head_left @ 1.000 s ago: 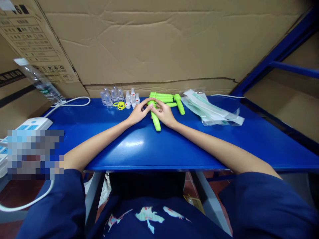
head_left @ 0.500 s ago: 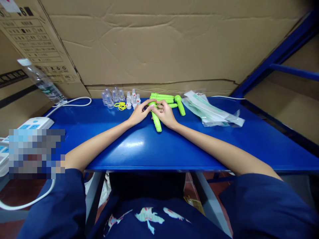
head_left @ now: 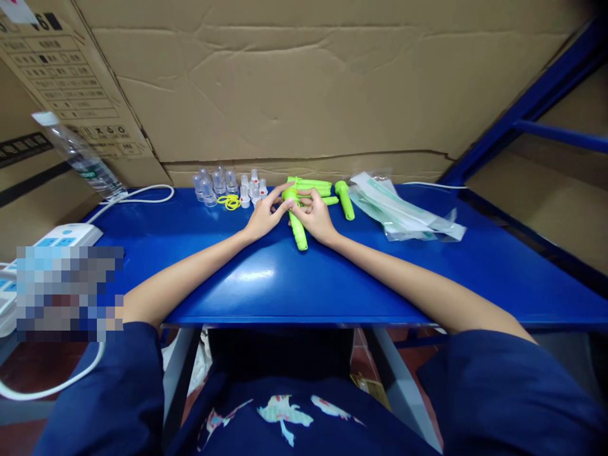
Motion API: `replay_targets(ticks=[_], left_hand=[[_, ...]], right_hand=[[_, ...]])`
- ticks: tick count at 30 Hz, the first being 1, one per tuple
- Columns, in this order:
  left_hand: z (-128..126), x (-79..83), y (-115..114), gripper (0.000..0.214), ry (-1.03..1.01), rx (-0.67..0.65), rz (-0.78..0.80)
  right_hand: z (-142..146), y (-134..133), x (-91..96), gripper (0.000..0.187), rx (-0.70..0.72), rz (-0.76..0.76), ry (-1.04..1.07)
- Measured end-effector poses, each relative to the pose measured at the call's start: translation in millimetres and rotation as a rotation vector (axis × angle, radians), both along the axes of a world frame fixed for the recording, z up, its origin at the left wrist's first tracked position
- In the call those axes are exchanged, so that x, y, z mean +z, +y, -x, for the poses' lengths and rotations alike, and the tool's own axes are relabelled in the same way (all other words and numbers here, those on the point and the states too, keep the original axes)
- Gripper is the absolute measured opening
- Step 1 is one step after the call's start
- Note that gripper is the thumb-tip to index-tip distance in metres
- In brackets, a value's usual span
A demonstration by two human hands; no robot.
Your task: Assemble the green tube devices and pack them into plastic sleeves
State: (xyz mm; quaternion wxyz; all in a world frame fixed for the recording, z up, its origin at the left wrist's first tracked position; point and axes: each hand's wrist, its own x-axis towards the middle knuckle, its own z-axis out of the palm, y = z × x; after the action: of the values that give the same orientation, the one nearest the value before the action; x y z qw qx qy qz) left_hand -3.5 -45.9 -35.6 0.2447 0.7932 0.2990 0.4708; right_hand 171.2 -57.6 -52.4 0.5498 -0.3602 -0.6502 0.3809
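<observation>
A bright green plastic handle (head_left: 297,229) lies on the blue table (head_left: 285,278), its far end raised a little between my two hands. My left hand (head_left: 264,214) pinches that end from the left with thumb and fingertips. From the right, my right hand (head_left: 313,215) closes its fingers on the same end. Behind my hands lie several more green handles (head_left: 313,185), and one separate green handle (head_left: 343,199) rests to the right.
Clear small cups (head_left: 211,182) and white-capped pieces (head_left: 251,189) stand at the back left beside yellow rubber bands (head_left: 229,201). Clear sealed pouches (head_left: 403,212) lie at the right. A water bottle (head_left: 78,155), white cable (head_left: 137,193) and power strip (head_left: 61,235) sit left. Cardboard (head_left: 304,82) walls the back.
The far end of the green handle has lifted slightly and my fingers have shifted up around its head. Both arms stay in place.
</observation>
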Motion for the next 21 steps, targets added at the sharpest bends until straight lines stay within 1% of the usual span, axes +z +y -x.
replay_targets(ticks=[2,5,7,13,17,21], left_hand=[[-1.1,-3.5,2.5,0.074,-0.046,0.001,0.004],[-2.6,-6.5,5.1,0.066,-0.075,0.001,-0.009],[-3.2,-6.3,5.1,0.062,-0.081,0.0,-0.012],[-3.0,-3.5,1.9,0.057,-0.084,0.03,-0.007],[-2.6,-4.5,1.2,0.054,-0.061,0.065,-0.023],[-2.2,-4.6,0.1,0.052,-0.038,0.071,-0.059]], right_hand=[[-0.7,1.9,-1.4,0.075,0.021,-0.019,0.005],[-1.6,3.2,-2.2,0.081,0.043,-0.036,0.01],[-1.7,2.6,-1.6,0.082,0.056,-0.041,0.008],[0.8,-0.7,-0.6,0.067,0.059,-0.061,0.018],[2.1,-0.4,-1.9,0.064,0.054,-0.073,0.039],[2.1,0.5,-3.0,0.062,0.055,-0.079,0.047]])
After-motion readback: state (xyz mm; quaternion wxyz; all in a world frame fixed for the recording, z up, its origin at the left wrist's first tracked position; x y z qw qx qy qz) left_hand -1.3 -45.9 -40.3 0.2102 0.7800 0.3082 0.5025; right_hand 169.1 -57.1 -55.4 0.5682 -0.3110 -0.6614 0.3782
